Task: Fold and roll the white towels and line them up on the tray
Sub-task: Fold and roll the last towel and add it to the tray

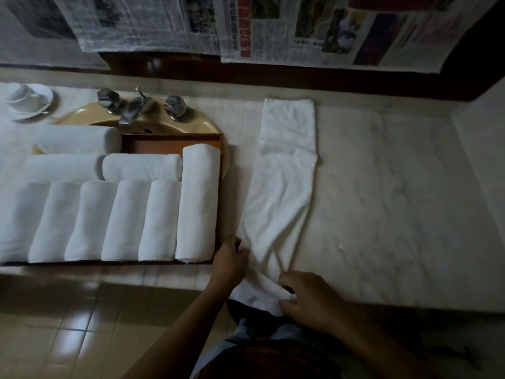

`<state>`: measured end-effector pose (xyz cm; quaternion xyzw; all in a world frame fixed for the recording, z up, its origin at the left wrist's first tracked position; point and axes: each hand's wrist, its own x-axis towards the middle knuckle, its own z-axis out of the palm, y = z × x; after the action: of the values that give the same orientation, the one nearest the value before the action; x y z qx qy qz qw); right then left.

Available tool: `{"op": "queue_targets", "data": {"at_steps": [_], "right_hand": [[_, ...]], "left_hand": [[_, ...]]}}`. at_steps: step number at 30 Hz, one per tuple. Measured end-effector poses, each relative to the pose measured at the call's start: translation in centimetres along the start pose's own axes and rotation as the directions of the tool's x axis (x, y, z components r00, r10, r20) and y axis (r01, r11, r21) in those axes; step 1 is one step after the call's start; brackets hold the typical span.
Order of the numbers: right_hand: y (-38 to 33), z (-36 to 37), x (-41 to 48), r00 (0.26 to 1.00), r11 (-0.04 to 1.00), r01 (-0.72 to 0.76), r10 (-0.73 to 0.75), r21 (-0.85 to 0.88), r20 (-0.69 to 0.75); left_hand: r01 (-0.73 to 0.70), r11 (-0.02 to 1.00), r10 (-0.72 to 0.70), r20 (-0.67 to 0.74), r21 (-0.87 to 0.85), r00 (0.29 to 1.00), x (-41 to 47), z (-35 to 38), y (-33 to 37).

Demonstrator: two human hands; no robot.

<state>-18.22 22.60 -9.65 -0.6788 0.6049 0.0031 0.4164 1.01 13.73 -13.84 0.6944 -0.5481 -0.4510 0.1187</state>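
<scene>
Rolled towels fill the tray at nine o'clock; fingers of your left hand and right hand pinch the folded towel, not yet rolled.

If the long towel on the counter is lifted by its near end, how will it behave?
Probably floppy: the towel creases and bends over the counter edge at the right hand. Likely light, since it lies thin and flat.

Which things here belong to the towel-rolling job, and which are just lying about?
Job: flat towel, held by left hand and right hand; rolled towels; tray.
Lying about: cup and saucer; tap; basin; newspapers.
</scene>
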Motion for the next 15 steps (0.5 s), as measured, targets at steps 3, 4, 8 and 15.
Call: {"op": "queue_targets", "data": {"at_steps": [3, 4, 8, 15], "right_hand": [[-3.0, -0.3, -1.7, 0.997, 0.986, -0.016, 0.004, 0.168, 0.072], [-3.5, -0.5, -2.0, 0.992, 0.972, -0.038, 0.009, 0.233, 0.124], [-1.6, -0.5, -0.8, 0.986, 0.92, -0.145, 0.165, 0.364, -0.026], [3.6, -0.7, 4.5, 0.852, 0.894, -0.434, 0.448, 0.111, -0.271]], "left_hand": [[0.026, 0.998, -0.025, 0.011, -0.056, 1.0, -0.4, 0.1, -0.1], [0.035, 0.997, -0.034, 0.021, -0.074, 0.999, -0.5, 0.1, -0.1], [0.086, 0.993, -0.086, 0.011, -0.086, 0.996, -0.9, 0.0, 0.1], [-0.035, 0.994, 0.055, -0.196, 0.103, 0.979, -3.8, 1.0, 0.1]]}}
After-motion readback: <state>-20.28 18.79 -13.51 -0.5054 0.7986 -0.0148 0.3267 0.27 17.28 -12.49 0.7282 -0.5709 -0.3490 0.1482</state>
